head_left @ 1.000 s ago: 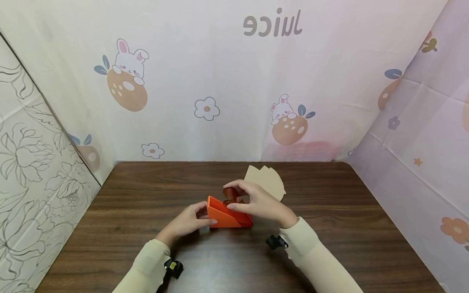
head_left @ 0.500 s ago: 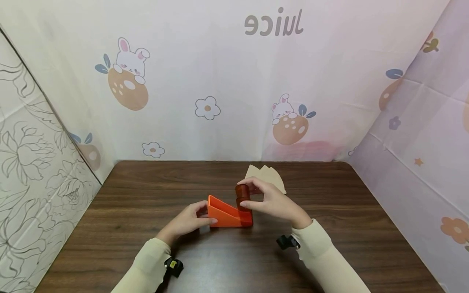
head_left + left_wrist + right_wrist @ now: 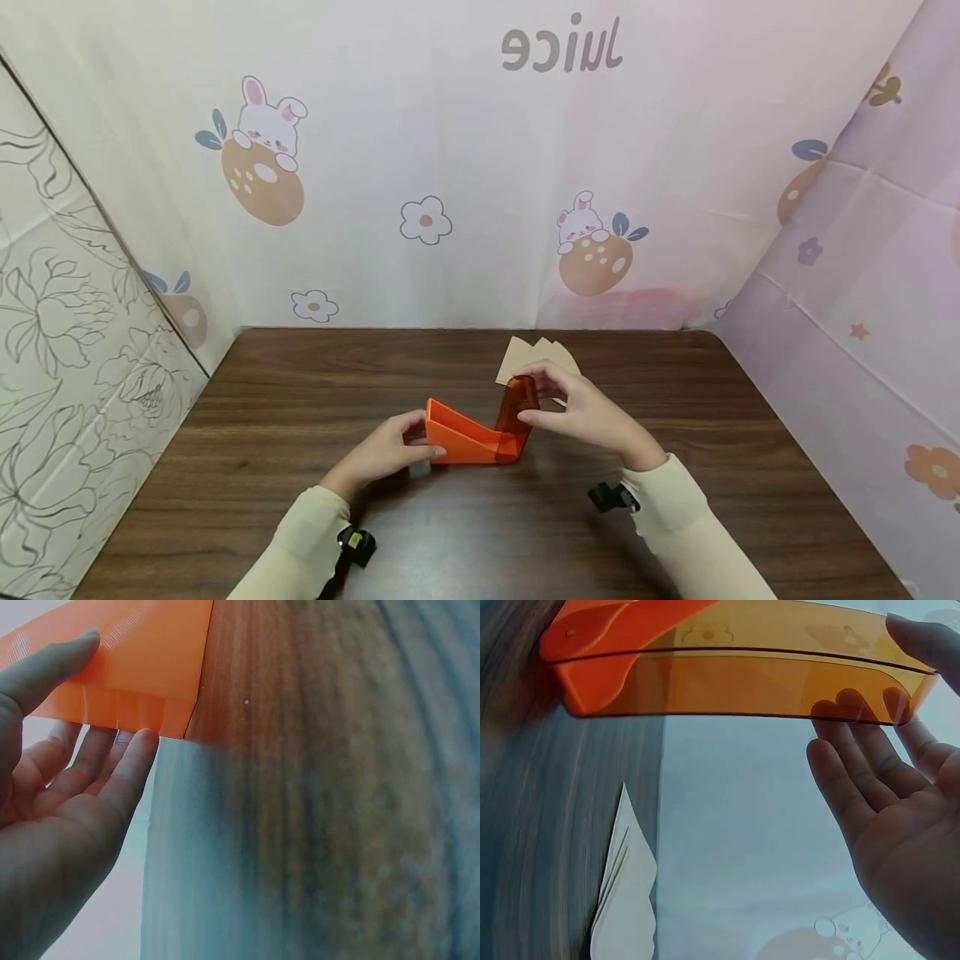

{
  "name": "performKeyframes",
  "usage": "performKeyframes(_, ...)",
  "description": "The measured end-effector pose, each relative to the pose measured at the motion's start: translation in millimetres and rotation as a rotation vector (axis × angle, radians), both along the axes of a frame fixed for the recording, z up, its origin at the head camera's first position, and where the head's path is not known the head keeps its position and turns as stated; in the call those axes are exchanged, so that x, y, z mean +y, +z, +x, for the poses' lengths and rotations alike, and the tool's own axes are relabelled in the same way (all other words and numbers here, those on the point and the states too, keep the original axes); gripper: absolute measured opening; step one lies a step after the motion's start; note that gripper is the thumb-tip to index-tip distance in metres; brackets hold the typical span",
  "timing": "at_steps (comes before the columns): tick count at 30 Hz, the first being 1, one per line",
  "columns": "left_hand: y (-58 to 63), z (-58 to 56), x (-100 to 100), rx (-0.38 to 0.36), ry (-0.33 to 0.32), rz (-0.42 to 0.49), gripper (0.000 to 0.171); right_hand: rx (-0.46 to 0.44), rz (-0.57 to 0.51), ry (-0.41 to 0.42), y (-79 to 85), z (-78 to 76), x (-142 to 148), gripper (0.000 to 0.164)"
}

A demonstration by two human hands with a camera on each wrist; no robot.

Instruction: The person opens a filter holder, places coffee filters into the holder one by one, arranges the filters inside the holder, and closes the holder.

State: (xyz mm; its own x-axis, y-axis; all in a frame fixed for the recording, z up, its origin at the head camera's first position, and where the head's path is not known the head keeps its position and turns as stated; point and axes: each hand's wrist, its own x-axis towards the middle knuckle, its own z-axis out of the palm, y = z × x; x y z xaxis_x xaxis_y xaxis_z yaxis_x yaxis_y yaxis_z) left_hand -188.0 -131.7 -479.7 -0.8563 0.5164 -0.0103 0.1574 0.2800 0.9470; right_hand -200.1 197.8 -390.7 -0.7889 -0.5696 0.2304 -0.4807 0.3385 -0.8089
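Observation:
An orange wedge-shaped box (image 3: 463, 443), which looks like a coffee filter holder, stands on the table with its top uncovered. My left hand (image 3: 384, 452) grips its tall left end, thumb on the front and fingers behind. A see-through amber lid (image 3: 516, 407) joins the box at the low right end and stands up, tilted to the right. My right hand (image 3: 592, 417) holds the lid's upper end between thumb and fingers. In the right wrist view, those fingers show through the amber lid (image 3: 735, 682) near its tip. The left wrist view has the box's orange wall (image 3: 150, 652) under my thumb.
Fanned cream paper filters (image 3: 525, 354) lie on the table behind the lid, partly hidden by my right hand. The dark wooden table (image 3: 322, 392) ends at a patterned curtain (image 3: 480, 275). Black wrist cameras sit at both cuffs.
The lid has swung up and over to the right in my right hand, uncovering the box. My left hand and the box have stayed in place.

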Motion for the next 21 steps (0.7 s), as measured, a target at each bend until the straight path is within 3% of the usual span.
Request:
performKeyframes(5,-0.2,-0.9,-0.3,0.002,0.001,-0.006,0.039,0.028,0.011,-0.018,-2.0,1.0,11.2,0.047)
performKeyframes(13,0.3,-0.1,0.2,-0.002,-0.001,-0.003,0.038,-0.008,-0.022,-0.035,-7.3,4.6,28.3,0.045)
performKeyframes(21,1.3,1.1,0.7,0.005,-0.006,0.003,0.038,0.049,0.0,-0.071,-15.4,8.2,47.3,0.045)
